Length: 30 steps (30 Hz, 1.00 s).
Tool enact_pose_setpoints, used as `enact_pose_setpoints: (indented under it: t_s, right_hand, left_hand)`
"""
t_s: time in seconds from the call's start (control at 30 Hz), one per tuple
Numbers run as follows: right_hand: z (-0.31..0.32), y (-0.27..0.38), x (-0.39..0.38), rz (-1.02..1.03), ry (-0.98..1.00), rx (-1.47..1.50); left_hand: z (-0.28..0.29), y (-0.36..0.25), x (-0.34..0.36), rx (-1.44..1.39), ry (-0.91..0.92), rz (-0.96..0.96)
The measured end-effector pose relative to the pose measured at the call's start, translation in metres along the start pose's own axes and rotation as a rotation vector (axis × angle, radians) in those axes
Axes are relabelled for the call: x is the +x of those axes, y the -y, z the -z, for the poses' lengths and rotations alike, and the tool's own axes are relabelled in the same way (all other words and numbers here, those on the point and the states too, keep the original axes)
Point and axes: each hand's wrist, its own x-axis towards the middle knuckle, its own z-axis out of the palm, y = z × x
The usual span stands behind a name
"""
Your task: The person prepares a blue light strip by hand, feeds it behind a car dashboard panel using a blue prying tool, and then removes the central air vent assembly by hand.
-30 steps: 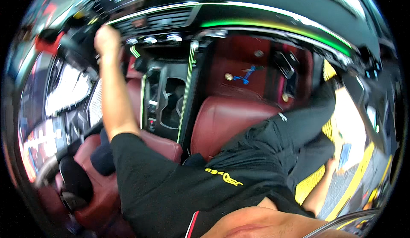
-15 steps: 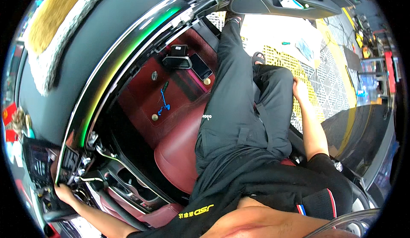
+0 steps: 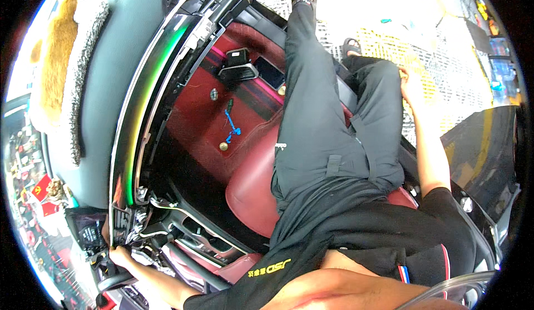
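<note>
My left hand (image 3: 120,256) is closed around the lower end of a long, curved dashboard trim strip (image 3: 131,143), thumb on the near side and a fingertip showing behind. The strip is glossy black and lit green and yellow along its length. Clips and bare brackets (image 3: 194,35) line its inner side. My right hand (image 3: 406,83) rests against the outside of my bent knee, holding nothing; its fingers are only partly visible and look loosely extended.
On the red footwell mat (image 3: 194,121) lie a black air-vent piece (image 3: 239,71), a dark phone (image 3: 270,72), a blue cord (image 3: 231,125) and small round metal pieces. A furry cover (image 3: 58,60) sits on the dashboard. Loose wiring and a screen (image 3: 89,232) are near my left hand.
The whole view has shifted and turned, so the car interior sits further right. My left hand stays on the strip's end, and my right hand stays at my knee.
</note>
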Motion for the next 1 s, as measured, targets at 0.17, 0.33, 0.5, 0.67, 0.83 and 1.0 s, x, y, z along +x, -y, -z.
enact_pose_setpoints:
  t_s: [0.17, 0.33, 0.5, 0.67, 0.83, 1.0]
  right_hand:
    - [0.017, 0.029, -0.002, -0.097, -0.009, 0.175]
    - [0.022, 0.076, -0.024, 0.158, -0.176, 0.216]
    - [0.018, 0.099, -0.038, 0.332, -0.31, -0.071]
    - [0.019, 0.097, -0.03, 0.313, -0.269, -0.033]
    - [0.015, 0.115, -0.028, 0.322, -0.352, -0.029]
    - [0.015, 0.121, -0.031, 0.276, -0.319, 0.045]
  left_hand:
    - [-0.017, 0.016, 0.01, -0.203, -0.047, 0.03]
    - [-0.017, -0.083, -0.062, -1.01, -0.417, 0.548]
    - [0.107, -0.318, -0.237, -1.34, -0.679, -0.231]
    - [0.251, -0.406, -0.318, -1.951, -1.036, -1.157]
    - [0.291, -0.445, -0.335, -2.166, -0.934, -1.375]
    - [0.287, -0.47, -0.341, -2.27, -0.788, -1.457]
